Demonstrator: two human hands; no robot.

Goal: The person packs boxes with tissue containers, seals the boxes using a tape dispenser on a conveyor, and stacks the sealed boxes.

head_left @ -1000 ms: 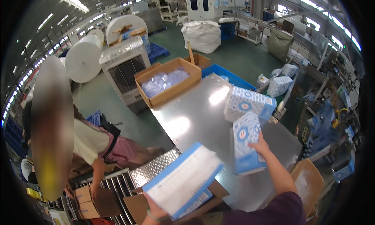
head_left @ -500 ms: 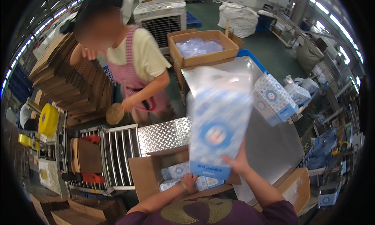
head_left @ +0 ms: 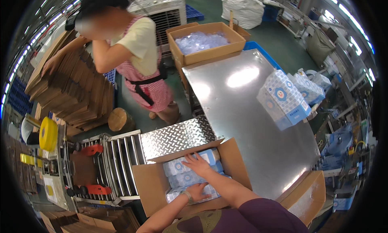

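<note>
Right in front of me stands a cardboard box (head_left: 150, 188) with its flaps spread. Several blue-and-white patterned packs (head_left: 178, 179) lie side by side in it. My left hand (head_left: 197, 192) rests on the nearest pack, fingers stretched out. Further in, my right hand (head_left: 197, 163) lies spread over the farthest pack, pressing on its top. Neither hand grips anything. A bracelet circles my left wrist. To the right, a taller pack (head_left: 285, 96) of the same pattern stands on the metal table (head_left: 258, 148).
Rollers (head_left: 125, 162) and a treadplate (head_left: 173, 140) adjoin the box. A co-worker (head_left: 139, 63) in a pink checked apron reaches toward stacked flat cardboard (head_left: 72, 87). Beyond the table sits a carton of clear plastic (head_left: 202, 43); another open carton (head_left: 307, 196) stands at right.
The large pack that my right hand held up is now down in the box, and that hand lies flat on it. The co-worker has turned toward the cardboard stack. A carton on the rollers blurs.
</note>
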